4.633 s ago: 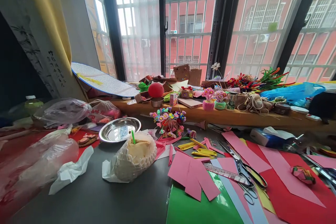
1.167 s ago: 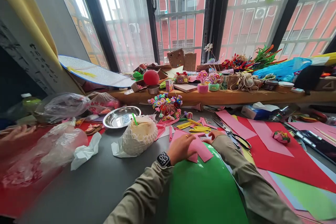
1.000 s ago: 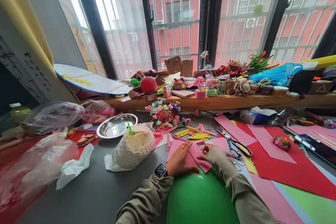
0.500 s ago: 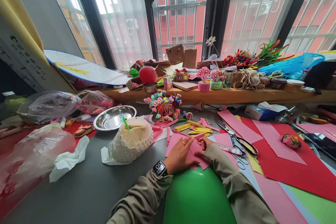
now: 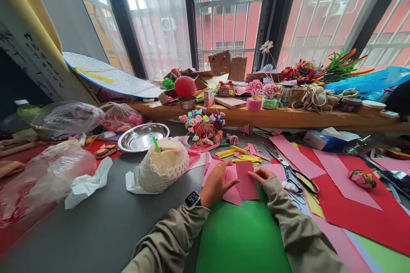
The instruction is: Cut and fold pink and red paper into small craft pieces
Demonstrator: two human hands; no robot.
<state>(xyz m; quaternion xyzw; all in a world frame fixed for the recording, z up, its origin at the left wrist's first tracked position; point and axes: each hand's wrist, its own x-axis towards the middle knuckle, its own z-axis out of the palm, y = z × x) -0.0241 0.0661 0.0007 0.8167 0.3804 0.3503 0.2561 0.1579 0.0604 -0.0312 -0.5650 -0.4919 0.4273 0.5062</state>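
Note:
My right hand (image 5: 264, 175) pinches the right edge of a small rectangular piece of pink paper (image 5: 247, 185), raised at an angle. To its left, my left hand (image 5: 215, 185) rests over other pink paper (image 5: 232, 194), thumb spread away from the fingers. A dark watch is on that wrist. Part of the paper under my left hand is hidden. Both hands are above the far end of a smooth green sheet (image 5: 245, 234). Folded yellow paper strips (image 5: 246, 158) lie just beyond my fingers.
Scissors (image 5: 301, 179) lie right of my hand, by red card (image 5: 346, 217) and pink sheets. On the left are a net-wrapped coconut (image 5: 165, 166) with a green straw, a metal plate (image 5: 127, 141) and plastic bags (image 5: 64, 170). Craft flowers (image 5: 203, 126) stand before the crowded sill.
My right hand has lifted a pink paper piece and moved slightly right. The left hand has shifted a little left, thumb spread. The view has turned slightly to the left.

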